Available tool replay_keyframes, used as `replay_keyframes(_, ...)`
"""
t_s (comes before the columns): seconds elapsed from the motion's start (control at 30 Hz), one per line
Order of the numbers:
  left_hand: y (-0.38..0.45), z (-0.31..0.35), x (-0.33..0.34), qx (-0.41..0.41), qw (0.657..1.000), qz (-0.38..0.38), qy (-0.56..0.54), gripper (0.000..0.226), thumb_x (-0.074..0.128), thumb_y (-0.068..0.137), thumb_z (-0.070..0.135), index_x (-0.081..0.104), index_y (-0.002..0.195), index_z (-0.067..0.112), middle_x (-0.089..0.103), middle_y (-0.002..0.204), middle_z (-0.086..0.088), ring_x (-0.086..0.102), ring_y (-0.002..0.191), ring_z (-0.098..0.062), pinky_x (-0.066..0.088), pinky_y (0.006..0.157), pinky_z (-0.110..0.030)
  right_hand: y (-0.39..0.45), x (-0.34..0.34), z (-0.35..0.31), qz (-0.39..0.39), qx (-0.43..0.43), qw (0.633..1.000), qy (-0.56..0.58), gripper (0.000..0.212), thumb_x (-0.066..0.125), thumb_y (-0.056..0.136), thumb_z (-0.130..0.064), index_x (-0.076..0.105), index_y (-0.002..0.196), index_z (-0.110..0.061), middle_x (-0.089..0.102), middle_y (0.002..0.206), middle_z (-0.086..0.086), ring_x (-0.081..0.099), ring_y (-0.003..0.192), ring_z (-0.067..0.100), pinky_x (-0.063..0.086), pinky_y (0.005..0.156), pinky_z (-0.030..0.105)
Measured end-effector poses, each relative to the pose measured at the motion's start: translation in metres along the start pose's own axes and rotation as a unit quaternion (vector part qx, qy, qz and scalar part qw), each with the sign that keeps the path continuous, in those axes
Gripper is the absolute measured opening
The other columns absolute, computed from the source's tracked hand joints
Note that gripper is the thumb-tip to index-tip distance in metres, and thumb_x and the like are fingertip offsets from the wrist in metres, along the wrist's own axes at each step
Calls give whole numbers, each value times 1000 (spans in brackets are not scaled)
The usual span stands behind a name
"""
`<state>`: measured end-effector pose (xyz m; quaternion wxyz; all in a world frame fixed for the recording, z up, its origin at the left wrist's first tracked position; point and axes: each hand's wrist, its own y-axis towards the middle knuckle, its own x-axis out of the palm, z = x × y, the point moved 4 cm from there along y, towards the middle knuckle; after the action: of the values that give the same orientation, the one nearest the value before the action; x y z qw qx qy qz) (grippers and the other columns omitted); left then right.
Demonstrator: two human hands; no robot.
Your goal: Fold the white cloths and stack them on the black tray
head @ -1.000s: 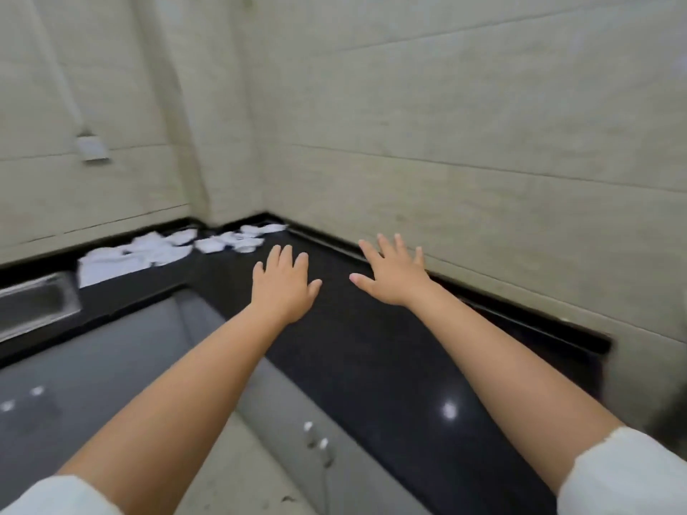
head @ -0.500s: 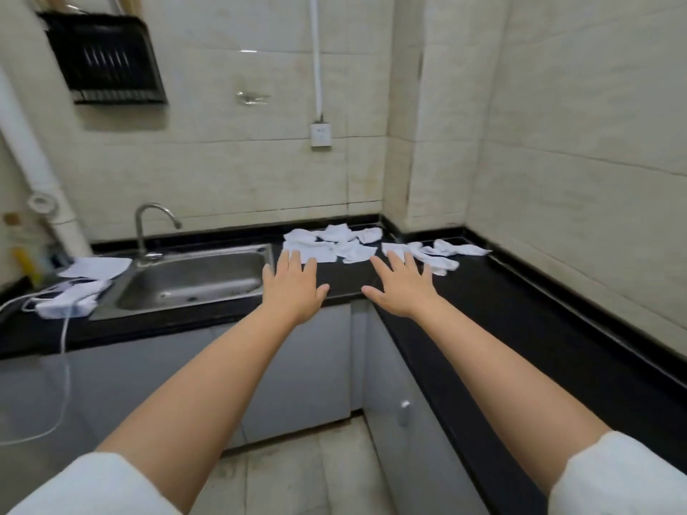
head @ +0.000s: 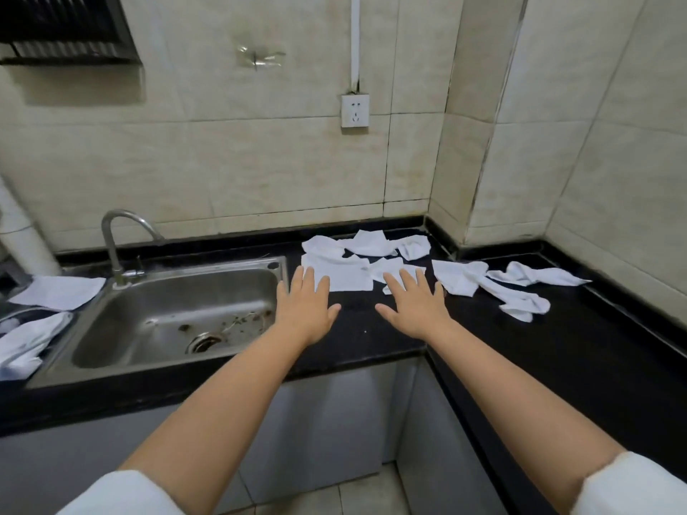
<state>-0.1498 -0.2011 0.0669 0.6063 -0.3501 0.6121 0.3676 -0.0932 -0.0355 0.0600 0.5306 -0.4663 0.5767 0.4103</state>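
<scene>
We hold both hands out flat over the black counter (head: pixel 371 340), palms down, fingers straight and spread, gripping nothing. Our left hand (head: pixel 305 308) hovers by the right rim of the sink, its fingertips overlapping the near edge of a flat white cloth (head: pixel 340 273). Our right hand (head: pixel 414 307) is just beside it, a gap of bare counter between the two, its fingertips over another white cloth (head: pixel 396 269); whether either hand actually touches cloth we cannot tell.

Behind these, toward the wall, lie more crumpled white cloths (head: pixel 371 244), close together and partly overlapping. To the right, around the corner of the counter, further loose cloths (head: pixel 483 284) trail off, twisted and unfolded.

Left of our hands the steel sink (head: pixel 111 351) is sunk into the counter, with dark specks of debris scattered round its drain (head: pixel 202 341). The tap (head: pixel 113 247) stands at its back edge. Beyond the sink's left side lie two more white cloths (head: pixel 59 291), one flat, one bunched nearer us. A wall socket (head: pixel 355 110) sits on the tiles above the cloth pile.
</scene>
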Motion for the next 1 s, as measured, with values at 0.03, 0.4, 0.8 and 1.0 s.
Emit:
replay_keyframes(0.03,24,-7,9,7,1000,-7,-6,58,31,98,43,15,146,16,1,158,-11,-6,146,-28,7,116,-51,21,7,3,-7,10,1000,-1,63,31,94,-51,6,147,-28,2,158,6,-6,145,31,5,114,57)
replay_keyframes(0.4,240,-11,89,113,987,-112,-18,57,27,99,40,10,148,15,-2,158,-12,-7,146,-28,3,117,-48,185,84,67,-109,156,981,27,62,31,95,-49,6,147,-26,4,158,5,-3,145,31,7,115,54)
replay_keyframes(0.8,355,45,182,159,978,-130,-44,50,43,95,20,27,143,18,34,146,-5,30,135,-23,35,103,-33,275,166,124,-68,197,972,106,41,46,92,-39,49,124,-15,53,122,5,47,116,24,39,91,33)
replay_keyframes(1.0,374,56,214,155,976,-143,-62,46,40,91,4,42,135,16,52,127,-6,48,116,-24,41,92,-31,282,184,133,-7,215,960,179,23,46,92,-21,65,96,-9,62,100,7,54,101,24,34,77,31)
